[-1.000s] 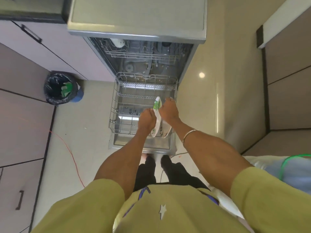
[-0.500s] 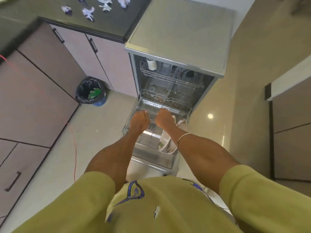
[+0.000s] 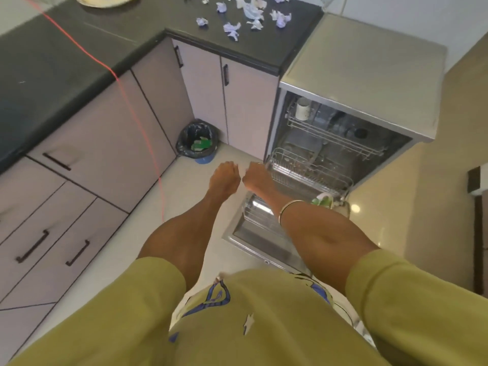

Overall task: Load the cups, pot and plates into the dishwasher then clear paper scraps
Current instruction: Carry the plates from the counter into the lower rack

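Hovering empty, your left hand (image 3: 224, 178) and right hand (image 3: 254, 175) hang loosely curled beside the lower rack (image 3: 303, 170), plate (image 3: 323, 199) already slotted there. Swing up to the paper scraps (image 3: 232, 29) on the counter (image 3: 79, 48), gather them and carry them to the bin (image 3: 198, 140). No readable writing anywhere.

Open floor (image 3: 111, 262) — bin (image 3: 197, 140) beside cabinets (image 3: 245, 107)
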The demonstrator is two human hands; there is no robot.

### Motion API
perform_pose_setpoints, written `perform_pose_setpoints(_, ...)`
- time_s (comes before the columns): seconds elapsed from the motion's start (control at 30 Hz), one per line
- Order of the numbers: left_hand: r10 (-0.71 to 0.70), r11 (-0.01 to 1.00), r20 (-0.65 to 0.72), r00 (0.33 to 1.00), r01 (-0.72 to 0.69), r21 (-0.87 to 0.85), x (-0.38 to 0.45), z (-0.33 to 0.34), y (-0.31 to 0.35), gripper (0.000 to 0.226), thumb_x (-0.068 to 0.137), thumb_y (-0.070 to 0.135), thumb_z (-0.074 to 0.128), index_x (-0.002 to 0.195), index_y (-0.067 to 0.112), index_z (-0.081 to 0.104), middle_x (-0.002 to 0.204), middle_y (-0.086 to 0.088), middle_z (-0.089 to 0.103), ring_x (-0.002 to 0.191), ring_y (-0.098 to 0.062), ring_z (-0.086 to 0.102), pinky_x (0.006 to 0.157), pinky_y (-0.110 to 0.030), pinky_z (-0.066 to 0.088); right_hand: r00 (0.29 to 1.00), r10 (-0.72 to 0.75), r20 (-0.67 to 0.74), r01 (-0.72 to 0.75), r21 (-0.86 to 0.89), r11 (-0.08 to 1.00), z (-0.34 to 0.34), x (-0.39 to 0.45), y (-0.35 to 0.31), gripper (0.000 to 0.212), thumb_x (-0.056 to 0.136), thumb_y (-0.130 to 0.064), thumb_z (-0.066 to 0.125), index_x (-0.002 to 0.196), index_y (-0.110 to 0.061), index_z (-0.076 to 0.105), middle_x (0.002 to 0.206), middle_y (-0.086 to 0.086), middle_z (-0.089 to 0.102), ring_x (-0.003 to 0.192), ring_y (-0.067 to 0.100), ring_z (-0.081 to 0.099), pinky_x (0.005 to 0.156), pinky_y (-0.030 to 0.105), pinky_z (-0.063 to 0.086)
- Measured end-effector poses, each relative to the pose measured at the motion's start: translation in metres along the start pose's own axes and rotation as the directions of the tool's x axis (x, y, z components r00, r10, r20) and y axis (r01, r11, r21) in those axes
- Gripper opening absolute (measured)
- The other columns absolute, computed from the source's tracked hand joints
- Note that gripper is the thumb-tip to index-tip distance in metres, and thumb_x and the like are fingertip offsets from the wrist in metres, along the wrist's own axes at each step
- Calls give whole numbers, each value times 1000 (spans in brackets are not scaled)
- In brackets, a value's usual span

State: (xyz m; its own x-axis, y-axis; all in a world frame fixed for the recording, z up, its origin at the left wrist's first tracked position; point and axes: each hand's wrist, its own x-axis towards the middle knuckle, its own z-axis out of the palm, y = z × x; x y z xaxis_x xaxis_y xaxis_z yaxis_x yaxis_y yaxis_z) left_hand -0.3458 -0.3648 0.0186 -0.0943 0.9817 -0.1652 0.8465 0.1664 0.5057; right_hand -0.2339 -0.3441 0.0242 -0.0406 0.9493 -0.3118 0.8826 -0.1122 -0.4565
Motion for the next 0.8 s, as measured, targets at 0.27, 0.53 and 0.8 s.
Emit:
perform_pose_setpoints(0.27,-162,986,-124,979,156,-55,19,-79,-101,37,104,27,27,108,3,56,118,-21,59,107,-41,55,88,-48,43,990,-142,9,142,-26,989,43,20,-108,37,89,-9,50,125,-4,55,129,16,57,118,33,56,96,41,49)
perform_pose_setpoints(0.53,-280,960,-193,940,269,-81,67,-122,-174,36,102,25,31,100,0,58,110,-24,61,101,-44,56,83,-47,44,961,-274,42,276,-44,960,73,89,-188,25,91,-14,58,113,-3,60,112,15,64,101,32,62,71,32,43)
perform_pose_setpoints(0.8,-290,956,-192,938,275,-98,167,-156,-215,37,102,24,28,94,-1,55,104,-25,59,96,-46,56,78,-47,43,960,-276,44,280,-108,954,72,197,-245,37,96,-16,49,129,0,53,129,19,57,119,34,56,94,38,47)
